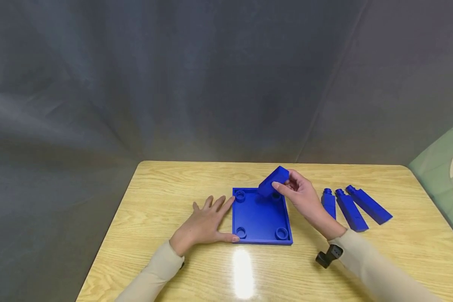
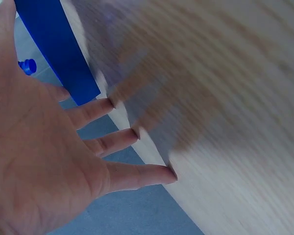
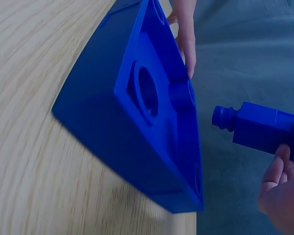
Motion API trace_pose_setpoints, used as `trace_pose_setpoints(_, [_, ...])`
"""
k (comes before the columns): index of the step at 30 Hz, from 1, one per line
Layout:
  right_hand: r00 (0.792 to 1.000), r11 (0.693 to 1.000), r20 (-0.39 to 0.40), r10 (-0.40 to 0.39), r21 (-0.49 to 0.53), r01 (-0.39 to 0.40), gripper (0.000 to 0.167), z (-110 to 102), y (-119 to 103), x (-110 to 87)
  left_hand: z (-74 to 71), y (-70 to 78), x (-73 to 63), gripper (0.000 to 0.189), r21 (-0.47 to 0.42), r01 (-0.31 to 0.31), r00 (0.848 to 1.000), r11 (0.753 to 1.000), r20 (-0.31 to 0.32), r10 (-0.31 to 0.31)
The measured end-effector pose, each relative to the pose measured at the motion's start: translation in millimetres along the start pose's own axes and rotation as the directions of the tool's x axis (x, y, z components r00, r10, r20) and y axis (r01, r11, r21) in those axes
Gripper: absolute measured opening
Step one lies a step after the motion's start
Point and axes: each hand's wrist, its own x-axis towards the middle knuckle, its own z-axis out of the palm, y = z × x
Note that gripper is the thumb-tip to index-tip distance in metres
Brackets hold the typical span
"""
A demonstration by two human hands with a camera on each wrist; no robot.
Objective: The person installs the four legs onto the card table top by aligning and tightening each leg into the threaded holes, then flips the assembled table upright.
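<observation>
A blue square toy tabletop point(image 1: 262, 218) lies with its raised rim up and a round socket in each corner. My left hand point(image 1: 207, 224) touches its left edge, fingers spread and straight; the left wrist view shows this hand point(image 2: 44, 152) beside the blue side wall point(image 2: 59, 54). My right hand point(image 1: 305, 199) grips a blue table leg point(image 1: 273, 179) between thumb and fingers, tilted above the far right corner. In the right wrist view the leg's threaded end point(image 3: 224, 118) points at the tabletop point(image 3: 93, 103), with a gap between them.
Three more blue legs point(image 1: 352, 213) lie on the wooden table point(image 1: 166, 188) to the right of my right hand, threaded ends pointing away. A dark grey curtain point(image 1: 226, 84) hangs behind the table's far edge. A black wrist device point(image 1: 329, 255) sits at my right cuff.
</observation>
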Motion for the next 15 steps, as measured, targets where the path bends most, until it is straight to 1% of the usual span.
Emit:
trace_pose_setpoints(5, [1.0, 1.0, 0.012, 0.011, 0.026, -0.011, 0.027, 11.4, -0.2, 5.3, 0.7, -0.6, 0.2, 0.12, -0.003, 0.002, 1.0, 1.0, 0.0, -0.002])
trace_pose_setpoints(8, [1.0, 1.0, 0.025, 0.011, 0.011, -0.011, 0.025, 18.4, 0.1, 7.2, 1.6, -0.7, -0.5, 0.12, -0.015, 0.006, 1.0, 1.0, 0.009, -0.006])
trace_pose_setpoints(11, [0.999, 1.0, 0.039, -0.006, -0.005, 0.007, 0.023, 25.3, 0.6, 10.4, 1.3, -0.4, -1.1, 0.121, -0.027, 0.01, 1.0, 1.0, 0.019, -0.009])
trace_pose_setpoints(15, [0.997, 0.999, 0.066, -0.034, -0.017, 0.035, 0.021, 33.3, 1.6, 15.9, 0.2, -0.3, -0.1, 0.121, -0.033, 0.01, 1.0, 0.999, 0.013, -0.009])
